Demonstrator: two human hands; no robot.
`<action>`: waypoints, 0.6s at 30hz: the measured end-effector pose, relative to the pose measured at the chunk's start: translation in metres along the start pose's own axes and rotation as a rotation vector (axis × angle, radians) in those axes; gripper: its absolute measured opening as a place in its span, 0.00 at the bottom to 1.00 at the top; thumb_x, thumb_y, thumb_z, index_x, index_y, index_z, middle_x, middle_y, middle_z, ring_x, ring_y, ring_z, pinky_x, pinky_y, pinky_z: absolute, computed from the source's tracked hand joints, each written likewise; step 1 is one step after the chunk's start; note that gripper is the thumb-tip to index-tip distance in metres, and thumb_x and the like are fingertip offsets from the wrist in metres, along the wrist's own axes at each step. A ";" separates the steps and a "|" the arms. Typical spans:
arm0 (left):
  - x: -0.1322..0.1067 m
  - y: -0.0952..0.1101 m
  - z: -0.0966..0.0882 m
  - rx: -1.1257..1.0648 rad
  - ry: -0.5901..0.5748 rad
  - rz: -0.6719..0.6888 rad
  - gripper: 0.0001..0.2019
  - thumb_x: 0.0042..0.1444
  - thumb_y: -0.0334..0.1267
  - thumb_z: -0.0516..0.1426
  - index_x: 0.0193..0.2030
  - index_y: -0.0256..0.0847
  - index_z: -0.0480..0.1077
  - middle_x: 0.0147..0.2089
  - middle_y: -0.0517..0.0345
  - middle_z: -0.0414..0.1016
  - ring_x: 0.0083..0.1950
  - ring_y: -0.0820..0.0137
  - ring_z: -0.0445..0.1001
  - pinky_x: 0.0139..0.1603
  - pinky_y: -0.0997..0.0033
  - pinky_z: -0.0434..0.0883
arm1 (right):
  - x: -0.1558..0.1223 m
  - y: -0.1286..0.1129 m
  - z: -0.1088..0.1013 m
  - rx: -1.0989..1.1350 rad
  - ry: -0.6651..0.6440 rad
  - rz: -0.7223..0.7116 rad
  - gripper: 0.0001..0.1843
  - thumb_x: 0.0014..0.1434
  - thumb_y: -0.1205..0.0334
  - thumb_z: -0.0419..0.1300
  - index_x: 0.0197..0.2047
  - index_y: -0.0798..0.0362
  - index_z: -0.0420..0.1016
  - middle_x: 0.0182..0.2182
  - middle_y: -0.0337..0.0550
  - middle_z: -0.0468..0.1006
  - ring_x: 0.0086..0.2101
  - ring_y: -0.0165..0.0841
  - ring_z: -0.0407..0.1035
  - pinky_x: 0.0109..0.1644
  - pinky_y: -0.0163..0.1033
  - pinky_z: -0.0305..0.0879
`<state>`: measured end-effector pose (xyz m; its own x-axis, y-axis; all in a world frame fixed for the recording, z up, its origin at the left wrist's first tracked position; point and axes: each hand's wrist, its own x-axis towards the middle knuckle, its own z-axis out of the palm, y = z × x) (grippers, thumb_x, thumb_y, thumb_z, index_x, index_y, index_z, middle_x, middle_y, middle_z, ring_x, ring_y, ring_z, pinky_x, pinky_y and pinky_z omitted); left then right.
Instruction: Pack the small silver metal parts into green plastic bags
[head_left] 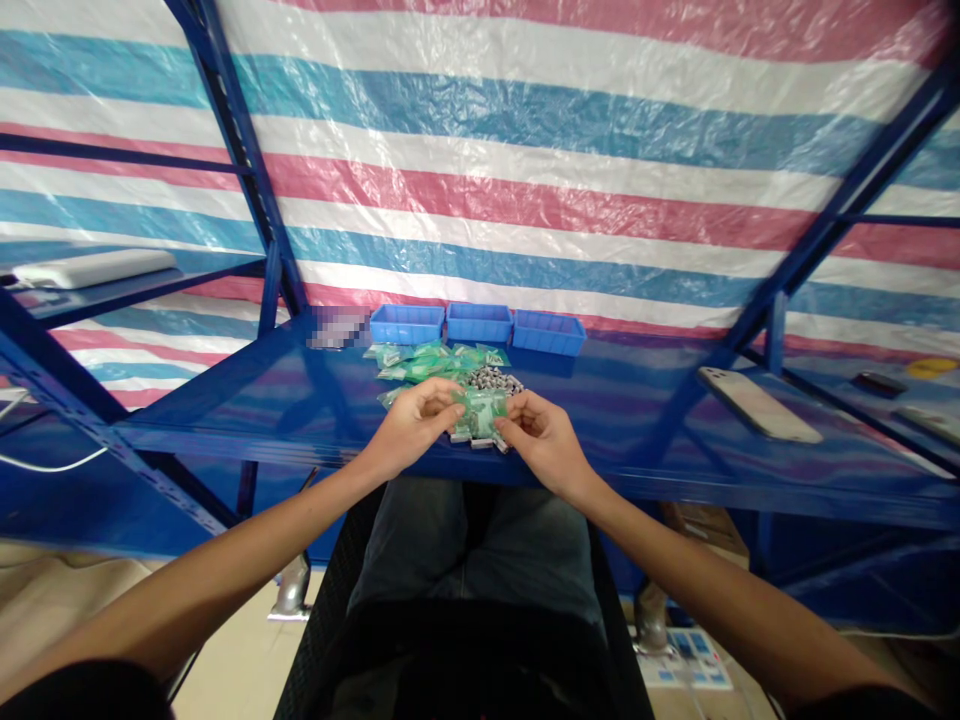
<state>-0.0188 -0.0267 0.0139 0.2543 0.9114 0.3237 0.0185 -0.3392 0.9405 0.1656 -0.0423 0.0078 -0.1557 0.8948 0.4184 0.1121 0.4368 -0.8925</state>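
Between my two hands is a small clear plastic bag (481, 410) with green on it. My left hand (421, 422) pinches its left edge with thumb and fingers. On the opposite edge, the fingertips of my right hand (541, 432) are closed in the same way. Several small whitish-grey pieces (480, 442) show just below the bag, at the table's front edge. Behind it lies a heap of small metallic parts (495, 379), partly hidden by the bag. A pile of green-marked plastic bags (427, 362) spreads beyond my left hand.
Three blue plastic bins (480, 322) stand in a row at the back of the blue table (630, 400). A phone (759, 404) lies to the right. Blue metal posts (262, 190) rise at both sides, before a striped sheet.
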 end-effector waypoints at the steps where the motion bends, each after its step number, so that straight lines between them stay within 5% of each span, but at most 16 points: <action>1: 0.001 -0.001 -0.001 0.020 -0.015 -0.012 0.11 0.49 0.42 0.60 0.34 0.38 0.67 0.25 0.64 0.66 0.25 0.76 0.66 0.27 0.77 0.65 | 0.000 0.001 -0.001 -0.003 0.015 -0.015 0.11 0.51 0.57 0.61 0.27 0.52 0.63 0.19 0.33 0.65 0.21 0.25 0.60 0.23 0.32 0.58; 6: -0.002 0.004 -0.004 0.197 -0.039 0.123 0.10 0.50 0.42 0.59 0.34 0.38 0.68 0.26 0.62 0.67 0.25 0.76 0.66 0.25 0.77 0.64 | 0.000 -0.001 -0.003 -0.078 0.070 -0.073 0.10 0.52 0.57 0.61 0.27 0.52 0.65 0.20 0.34 0.66 0.21 0.26 0.61 0.25 0.32 0.58; 11: 0.002 0.017 -0.016 0.698 -0.037 0.434 0.06 0.54 0.39 0.55 0.32 0.39 0.69 0.25 0.62 0.67 0.25 0.76 0.65 0.29 0.76 0.63 | 0.000 -0.011 -0.004 -0.278 0.063 -0.196 0.04 0.55 0.61 0.58 0.31 0.52 0.70 0.26 0.38 0.72 0.27 0.29 0.65 0.30 0.34 0.62; 15: 0.043 0.018 -0.045 0.997 0.215 0.493 0.06 0.54 0.38 0.54 0.31 0.39 0.68 0.23 0.62 0.65 0.25 0.74 0.64 0.30 0.74 0.62 | 0.003 -0.011 -0.006 -0.351 0.098 -0.194 0.06 0.56 0.61 0.56 0.36 0.52 0.71 0.32 0.41 0.74 0.32 0.31 0.67 0.34 0.35 0.64; 18: 0.088 0.018 -0.072 1.131 0.368 0.478 0.07 0.55 0.37 0.53 0.35 0.37 0.70 0.31 0.55 0.71 0.32 0.70 0.69 0.36 0.71 0.63 | 0.005 -0.006 -0.009 -0.346 0.117 -0.162 0.06 0.56 0.61 0.56 0.36 0.53 0.71 0.33 0.42 0.74 0.31 0.31 0.67 0.34 0.36 0.64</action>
<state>-0.0658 0.0645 0.0665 0.1854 0.5937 0.7830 0.8533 -0.4925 0.1714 0.1725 -0.0391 0.0166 -0.0882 0.8077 0.5830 0.4222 0.5604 -0.7125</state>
